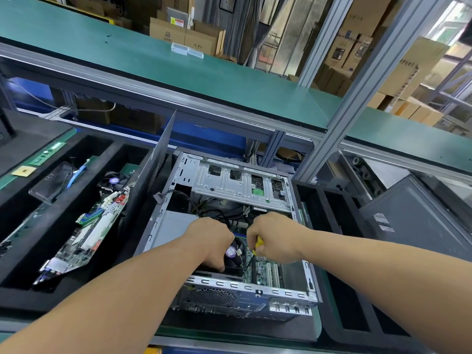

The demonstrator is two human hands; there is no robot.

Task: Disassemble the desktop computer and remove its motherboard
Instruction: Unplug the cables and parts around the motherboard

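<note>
1. At nine o'clock a black foam tray holds an already removed circuit board lying tilted in one compartment, probably parked there so that pulled parts stay sorted and off the bench.
2. Just right of it the side panel stands on edge against the case, likely set aside to open access.
3. The left hand reaches into the open desktop computer, fingers curled down over the cooler fan, seemingly steadying it; exactly what it grips is hidden.
4. At the centre the motherboard lies flat on the floor of the case, directly under both hands, its green edge showing toward five o'clock of the left hand.
5. The right hand closes around a yellow-handled screwdriver, its shaft pointing down at the board beside the fan, apparently to undo a screw.
6. At three o'clock another dark case panel lies well apart.
</note>
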